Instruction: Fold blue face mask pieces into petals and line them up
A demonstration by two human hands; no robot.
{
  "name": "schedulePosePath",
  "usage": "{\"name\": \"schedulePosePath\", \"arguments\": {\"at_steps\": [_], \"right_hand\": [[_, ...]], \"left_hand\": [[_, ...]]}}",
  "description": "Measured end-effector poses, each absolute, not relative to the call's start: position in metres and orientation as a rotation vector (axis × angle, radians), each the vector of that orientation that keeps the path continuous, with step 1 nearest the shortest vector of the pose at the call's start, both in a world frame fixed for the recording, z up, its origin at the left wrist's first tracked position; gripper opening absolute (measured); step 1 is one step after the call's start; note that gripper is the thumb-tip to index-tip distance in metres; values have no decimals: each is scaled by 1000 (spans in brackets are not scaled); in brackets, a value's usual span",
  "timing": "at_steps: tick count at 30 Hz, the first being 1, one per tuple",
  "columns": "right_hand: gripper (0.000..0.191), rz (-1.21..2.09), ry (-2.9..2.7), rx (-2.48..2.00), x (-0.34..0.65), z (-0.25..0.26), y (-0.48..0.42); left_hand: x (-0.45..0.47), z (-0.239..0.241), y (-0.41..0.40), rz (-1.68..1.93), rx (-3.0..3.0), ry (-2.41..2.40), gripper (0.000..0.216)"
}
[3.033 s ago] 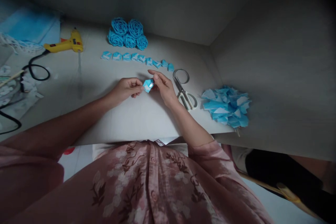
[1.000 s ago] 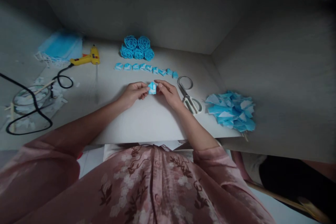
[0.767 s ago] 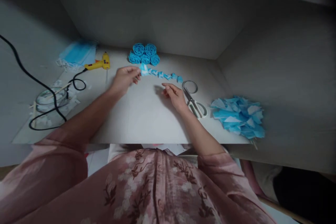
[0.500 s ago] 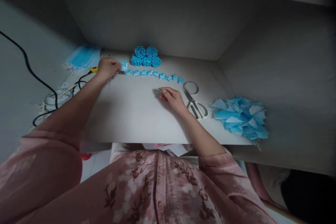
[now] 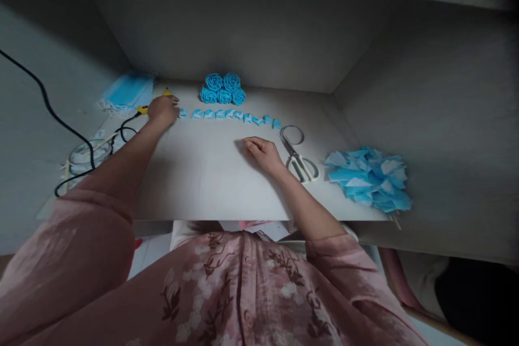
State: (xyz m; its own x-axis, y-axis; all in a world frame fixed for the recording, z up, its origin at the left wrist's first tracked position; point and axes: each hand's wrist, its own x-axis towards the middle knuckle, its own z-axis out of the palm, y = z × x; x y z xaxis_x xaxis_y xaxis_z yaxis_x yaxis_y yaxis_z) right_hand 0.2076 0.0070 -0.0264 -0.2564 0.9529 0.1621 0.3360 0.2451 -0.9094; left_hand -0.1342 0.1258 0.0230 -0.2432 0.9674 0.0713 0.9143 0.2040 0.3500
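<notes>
My left hand (image 5: 163, 110) is at the far left of the table, its fingers bent and partly hidden. Right beside its fingertips lies a small folded blue-and-white piece (image 5: 183, 113), at the left end of a row of similar folded pieces (image 5: 220, 114). A yellow corded tool (image 5: 142, 110) shows on both sides of this hand; whether the fingers touch it or the piece I cannot tell. Near the middle of the table rests my right hand (image 5: 264, 155), holding nothing, fingers loosely curled and index finger outstretched. Scissors (image 5: 298, 161) with white handles lie just right of it.
Several rolled blue rosettes (image 5: 224, 96) are stacked at the back. Face masks (image 5: 128, 89) lie in the back left corner. A black cable (image 5: 42, 94) runs along the left, by a round glass-like dish (image 5: 90, 152). Ruffled blue-and-white material (image 5: 367, 178) sits at right.
My left hand has moved left and down. The folded piece it held up now lies at the row's left end. My right hand has hardly moved.
</notes>
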Motion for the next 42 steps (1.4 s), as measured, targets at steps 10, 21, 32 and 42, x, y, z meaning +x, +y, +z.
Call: {"name": "schedulePosePath", "arguments": {"at_steps": [10,21,32,42], "right_hand": [[44,917,-1852,-1219,208,-28,7],[40,851,-1966,-1295,206,-24,3],[35,831,-2023,-1279,206,-22,1],[37,865,-1998,-1218,206,-19,0]], "left_hand": [[-130,33,128,270,1863,2266,52],[-132,30,133,199,1884,2258,56],[-127,28,124,199,1974,2213,52],[-131,37,128,381,1944,2239,11]]}}
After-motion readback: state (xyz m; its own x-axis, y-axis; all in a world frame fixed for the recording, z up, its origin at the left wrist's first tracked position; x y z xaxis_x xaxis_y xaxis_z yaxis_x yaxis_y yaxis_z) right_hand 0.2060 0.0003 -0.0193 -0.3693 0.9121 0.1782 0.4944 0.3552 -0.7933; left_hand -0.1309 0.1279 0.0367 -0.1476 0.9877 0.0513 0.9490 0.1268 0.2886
